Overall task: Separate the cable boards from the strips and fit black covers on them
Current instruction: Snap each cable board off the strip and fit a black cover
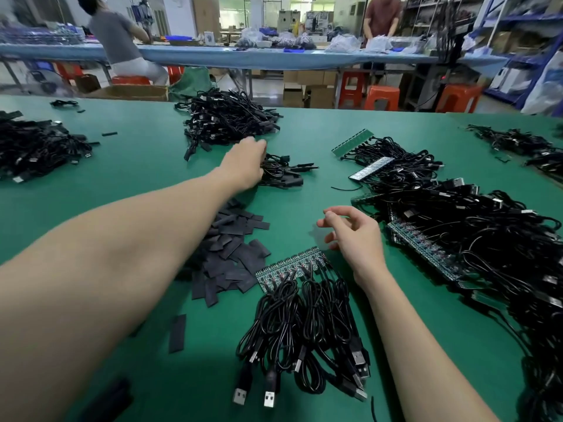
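A green board strip (291, 264) with several coiled black USB cables (304, 324) soldered to it lies in front of me. Loose black covers (231, 254) are heaped to its left. My left hand (243, 164) is stretched far forward, its fingers curled over the near end of a small cable bundle (286, 175) lying on the mat. Above the strip's right end hovers my right hand (355, 236), with fingers loosely curled and nothing in them.
More strips with cables (457, 233) pile up on the right of the green table (146, 166). Cable heaps lie at the far centre (225, 120) and far left (36, 141). A single cover (177, 333) lies near me. Two people work at a blue bench behind.
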